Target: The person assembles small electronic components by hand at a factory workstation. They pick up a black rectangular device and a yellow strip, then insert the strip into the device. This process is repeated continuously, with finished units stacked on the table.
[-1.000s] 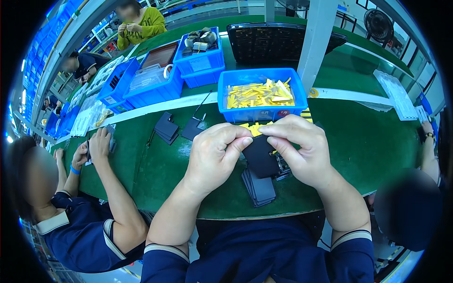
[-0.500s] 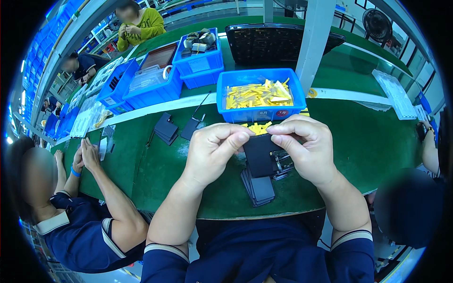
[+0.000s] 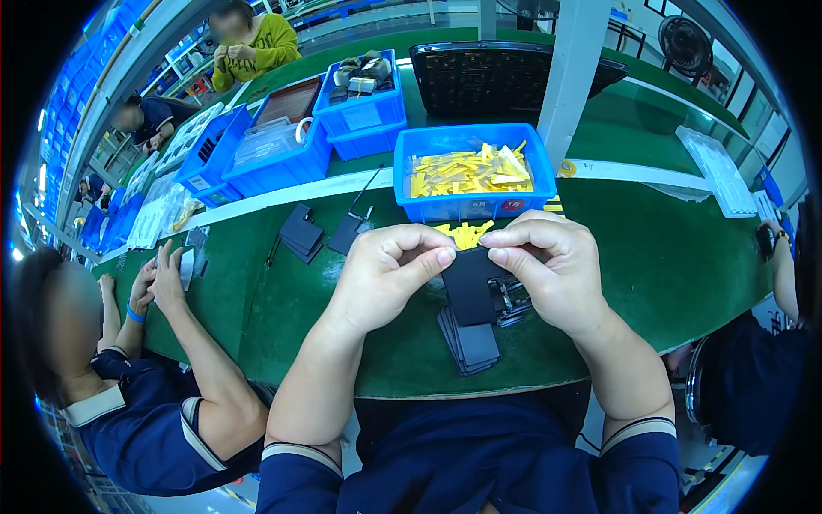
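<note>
Between my two hands I hold a flat black rectangular piece [image 3: 469,289] by its far edge. My left hand [image 3: 390,272] pinches its left corner between thumb and forefinger. The right corner is gripped the same way by my right hand [image 3: 552,265]. Just beyond the fingertips lies a small heap of yellow strips [image 3: 465,234]. Under the held piece, a stack of similar black pieces [image 3: 473,347] rests on the green table. Beside it, partly covered by my right hand, are dark metal-looking parts [image 3: 512,300] whose kind I cannot make out.
A blue bin [image 3: 407,193] full of yellow strips stands beyond my hands. More black pieces [image 3: 300,230] lie to the left. Blue bins [image 3: 287,163] line the back left, and a white post [image 3: 567,77] rises at the back. Co-workers sit left and right.
My hands keep their pinch on the black piece, shifting only very slightly. The left co-worker's fingers have lifted and spread; the person at right has leaned away.
</note>
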`<state>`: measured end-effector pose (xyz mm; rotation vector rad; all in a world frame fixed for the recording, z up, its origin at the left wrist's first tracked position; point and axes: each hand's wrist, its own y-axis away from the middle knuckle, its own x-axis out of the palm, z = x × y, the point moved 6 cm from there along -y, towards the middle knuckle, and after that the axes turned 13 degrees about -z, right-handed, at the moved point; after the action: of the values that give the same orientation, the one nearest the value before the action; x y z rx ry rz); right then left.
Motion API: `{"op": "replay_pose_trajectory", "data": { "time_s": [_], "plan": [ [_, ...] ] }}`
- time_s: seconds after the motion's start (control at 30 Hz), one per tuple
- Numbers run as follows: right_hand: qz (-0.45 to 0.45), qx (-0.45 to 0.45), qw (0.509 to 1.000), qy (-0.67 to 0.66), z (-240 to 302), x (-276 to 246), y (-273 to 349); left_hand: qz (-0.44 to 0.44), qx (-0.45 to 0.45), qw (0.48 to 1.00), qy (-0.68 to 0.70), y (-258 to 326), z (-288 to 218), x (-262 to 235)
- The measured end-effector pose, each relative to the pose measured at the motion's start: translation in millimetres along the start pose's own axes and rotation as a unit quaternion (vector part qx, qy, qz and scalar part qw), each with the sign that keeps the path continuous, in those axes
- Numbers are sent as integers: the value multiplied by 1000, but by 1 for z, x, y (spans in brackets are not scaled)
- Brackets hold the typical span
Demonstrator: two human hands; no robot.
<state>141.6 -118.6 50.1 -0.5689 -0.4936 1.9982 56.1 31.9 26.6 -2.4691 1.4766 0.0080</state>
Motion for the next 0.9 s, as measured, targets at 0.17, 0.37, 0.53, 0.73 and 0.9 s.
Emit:
{"op": "replay_pose_trajectory", "data": {
  "time_s": [0.17,0.37,0.53,0.73,0.9],
  "plan": [
    [8,-39,999,18,2,5,1,6,89,989,-121,1,-12,7],
    [-13,-76,996,34,5,5,1,-30,58,995,-71,2,-6,2],
    [5,-70,997,30,4,2,0,-27,101,990,-94,6,-11,6],
    [-2,47,999,-25,-13,9,4,-49,50,993,-90,-6,12,-7],
    [-3,68,997,-29,-23,10,-1,-236,-36,968,-82,-37,39,-103]
  ]
}}
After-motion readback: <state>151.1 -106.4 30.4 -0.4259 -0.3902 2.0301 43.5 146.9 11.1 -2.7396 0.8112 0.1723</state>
